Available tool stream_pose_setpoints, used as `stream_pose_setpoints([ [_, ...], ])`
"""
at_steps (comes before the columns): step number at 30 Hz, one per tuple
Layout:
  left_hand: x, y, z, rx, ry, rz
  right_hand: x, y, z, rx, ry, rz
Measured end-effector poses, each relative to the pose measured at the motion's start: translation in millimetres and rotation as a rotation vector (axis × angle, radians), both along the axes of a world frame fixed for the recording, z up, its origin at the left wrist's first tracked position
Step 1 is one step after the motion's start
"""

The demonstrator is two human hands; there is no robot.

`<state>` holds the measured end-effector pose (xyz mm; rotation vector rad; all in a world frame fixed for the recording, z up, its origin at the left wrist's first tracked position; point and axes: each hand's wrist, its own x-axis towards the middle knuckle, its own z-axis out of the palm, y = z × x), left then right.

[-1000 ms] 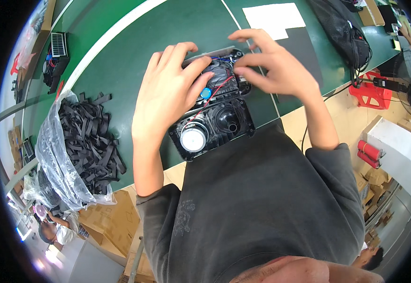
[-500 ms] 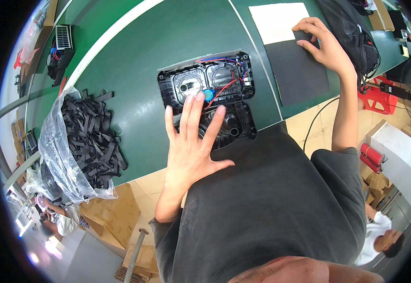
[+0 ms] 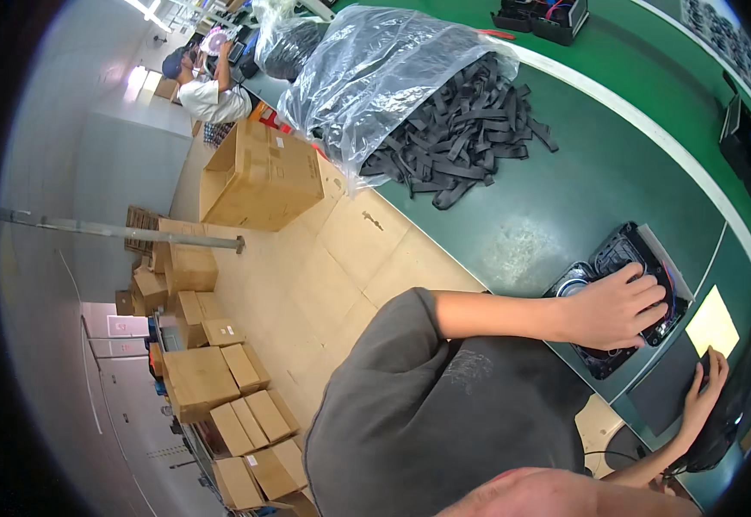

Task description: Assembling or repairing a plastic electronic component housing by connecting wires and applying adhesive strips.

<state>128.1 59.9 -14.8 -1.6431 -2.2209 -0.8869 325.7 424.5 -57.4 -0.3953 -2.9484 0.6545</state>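
An opened black plastic casing (image 3: 604,362), in two halves with round speaker-like parts and red and blue wires inside, lies near the table's edge. Over it is my left hand (image 3: 621,310), its fingers bent down into the wired half. The back of the hand and the fingers cover whatever the fingertips touch. Farther right, my right hand (image 3: 710,383) is at the far edge of a flat black sheet (image 3: 664,388), with thumb and fingers closing on its corner. A pale yellowish sheet (image 3: 713,320) lies just beyond those fingertips.
A clear plastic bag (image 3: 375,73) spills black straps (image 3: 470,129) onto the green table (image 3: 522,241). A black bag (image 3: 729,414) lies beside my right forearm. Cardboard boxes (image 3: 263,177) stand on the floor at left. Another person (image 3: 212,99) sits far left.
The view has swung toward the left, so the table now appears at the right. My left hand, spread before, now bends its fingers into the casing. My right hand stays by the black sheet.
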Motion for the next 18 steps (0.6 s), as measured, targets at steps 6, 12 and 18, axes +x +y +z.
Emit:
stream_pose_setpoints([
  [6,0.7,16.1,-19.2,0.008,-0.055,0.047,6.4,-21.8,-3.6,0.005,0.142,-0.105],
  [12,-6.2,25.0,-19.2,0.021,-0.109,0.061,0.5,-46.5,11.6,0.075,0.208,-0.209],
  [18,-15.4,25.7,-10.6,0.040,-0.453,-0.058,-5.4,-60.9,12.7,0.124,0.315,-0.353],
])
